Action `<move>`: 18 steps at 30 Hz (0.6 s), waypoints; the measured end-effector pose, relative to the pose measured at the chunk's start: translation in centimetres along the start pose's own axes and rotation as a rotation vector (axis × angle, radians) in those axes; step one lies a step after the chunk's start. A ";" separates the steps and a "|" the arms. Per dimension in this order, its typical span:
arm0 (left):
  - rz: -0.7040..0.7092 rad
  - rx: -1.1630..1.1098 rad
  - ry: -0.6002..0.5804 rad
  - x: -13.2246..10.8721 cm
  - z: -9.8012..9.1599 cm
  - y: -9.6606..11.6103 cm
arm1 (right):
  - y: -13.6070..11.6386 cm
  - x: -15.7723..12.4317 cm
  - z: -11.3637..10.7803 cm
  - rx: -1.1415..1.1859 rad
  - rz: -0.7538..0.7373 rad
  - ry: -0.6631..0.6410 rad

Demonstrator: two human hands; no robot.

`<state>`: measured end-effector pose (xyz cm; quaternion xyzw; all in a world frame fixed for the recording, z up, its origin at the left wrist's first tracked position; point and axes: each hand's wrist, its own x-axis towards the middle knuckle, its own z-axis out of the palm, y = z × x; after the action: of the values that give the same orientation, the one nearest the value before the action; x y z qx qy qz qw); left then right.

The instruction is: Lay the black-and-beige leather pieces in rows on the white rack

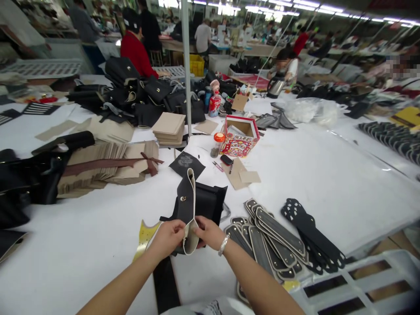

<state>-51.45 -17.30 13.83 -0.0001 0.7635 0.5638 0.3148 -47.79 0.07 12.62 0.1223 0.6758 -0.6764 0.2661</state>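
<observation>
A black leather-look bag with a pale lining is upright on the white table in front of me. Its flap, with a small metal fastener, is folded open. My left hand pinches the left side of the bag's opening. On the other side, my right hand grips the edge, fingers partly hidden behind the material. The lined opening gapes between both hands. A yellow curved piece lies beside my left hand, and a black strip runs below the bag. A dark patterned sheet lies just beyond it.
Trimmed straps and black straps lie right. Bundled cardboard and black bags sit left and behind. A red box, jar and metal pole stand ahead. A slatted plastic crate is at lower right.
</observation>
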 end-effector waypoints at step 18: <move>0.040 0.015 0.175 -2.2 3.7 -1.8 | 0.0 1.1 -1.9 -0.339 0.078 0.210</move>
<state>-47.27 -15.59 12.74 -0.0317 0.7922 0.5622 0.2353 -49.04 1.76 11.96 0.1718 0.7986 -0.5258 0.2373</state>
